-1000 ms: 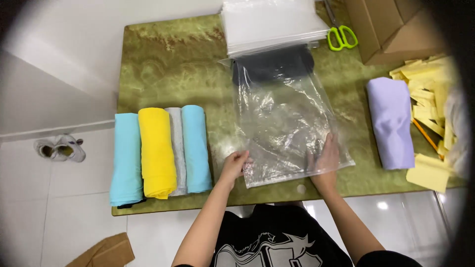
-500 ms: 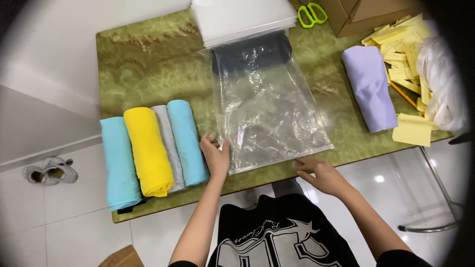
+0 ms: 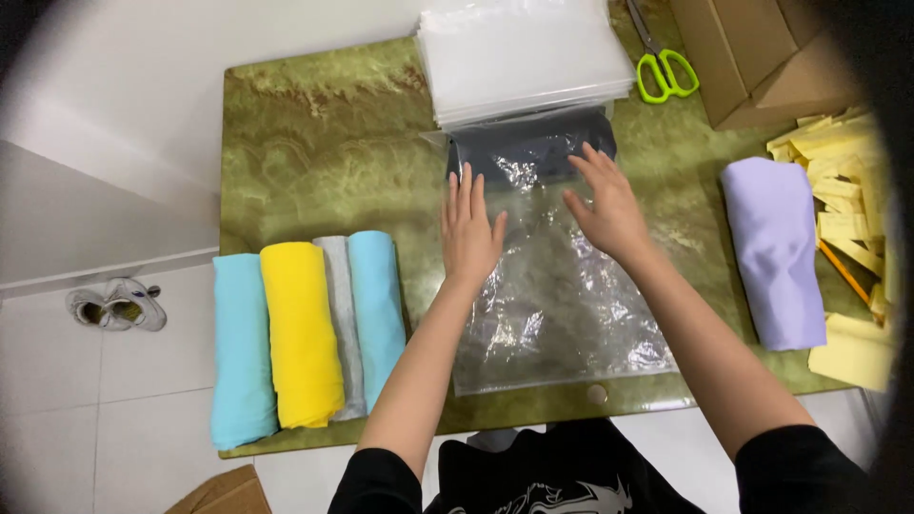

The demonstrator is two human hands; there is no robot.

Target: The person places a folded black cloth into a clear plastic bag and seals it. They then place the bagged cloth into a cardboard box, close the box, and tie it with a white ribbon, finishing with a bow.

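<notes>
Both hands have moved up the bag since a second ago: then they were at its near edge, close to the table's front; now they lie at its far half, by the dark cloth inside.

The left hand (image 3: 468, 233) lies flat and open, palm down, fingers straight and close together, pointing away from the person. It presses on the clear bag (image 3: 557, 286) along its left side, fingertips reaching the near edge of the dark cloth (image 3: 529, 148). It grips nothing.

The right hand (image 3: 606, 205) is open too, fingers spread a little and slightly bent, palm down on the bag, fingertips touching the dark cloth's near edge. It holds nothing either, only rests on the plastic.

Both forearms stretch forward from the bottom of the view, the left nearly straight up the frame, the right slanting in from the lower right. Black sleeves show at the elbows.

The bag lies flat on the green table (image 3: 314, 143), its far end tucked just under a stack of white bags (image 3: 522, 52), its near end close to the table's front edge. The dark cloth sits in the bag's far end.

Left of the bag lie four rolled cloths side by side: light blue (image 3: 243, 347), yellow (image 3: 300, 328), grey (image 3: 341, 319), light blue (image 3: 378, 305). To the right lies a lilac cloth (image 3: 773, 247), beside yellow paper strips (image 3: 847, 181). Green scissors (image 3: 666, 71) lie beside a cardboard box (image 3: 762, 57).
</notes>
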